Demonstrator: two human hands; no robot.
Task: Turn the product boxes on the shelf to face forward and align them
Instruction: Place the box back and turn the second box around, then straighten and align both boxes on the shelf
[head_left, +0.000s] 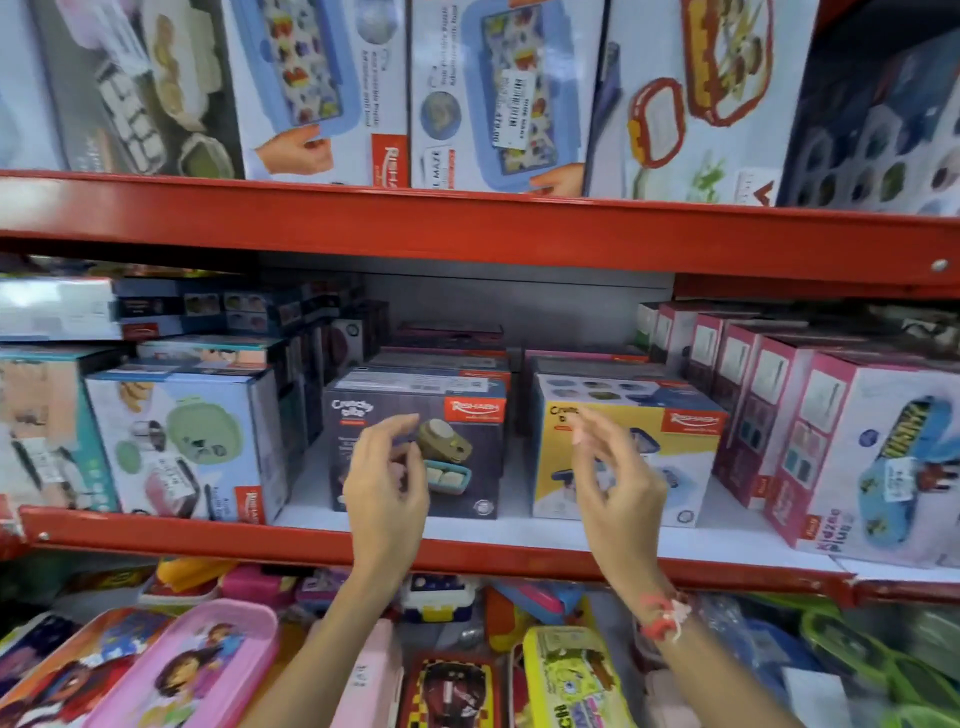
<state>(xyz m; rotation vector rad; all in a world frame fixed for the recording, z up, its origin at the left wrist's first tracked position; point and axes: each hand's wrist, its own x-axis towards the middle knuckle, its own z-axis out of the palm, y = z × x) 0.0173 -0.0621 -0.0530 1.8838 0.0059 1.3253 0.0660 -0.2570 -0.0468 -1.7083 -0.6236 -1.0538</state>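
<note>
Two bare hands up in front of the middle shelf (467, 535), a white board with a red metal lip along the front. Left hand (387, 478) raised before the dark box (457, 447), fingers bent and a little apart, holding nothing; cannot tell if the tips touch the cardboard. Right hand (613, 478) raised before the yellow box (675, 457), fingers loose and spread, also holding nothing, with a red and white thread band (662, 616) around the wrist. Both boxes facing forward, standing near the front edge, set back a little from the red lip. Between the two, an open strip of bare white shelf. Another bare strip left of the dark box, before the white box with green lunch tins (182, 441). Right of the yellow box, a tight row of pink boxes (779, 415) turned at a slant, the nearest one close to the lip. More flat boxes behind, stacked in low piles, with a wide dark gap above them under the top red beam (467, 228). All boxes smooth, shiny cardboard with sharp square corners. Down below, a heap of rounded plastic lunch boxes, among them a pink cartoon one (192, 670) and a yellow one (566, 680).
</note>
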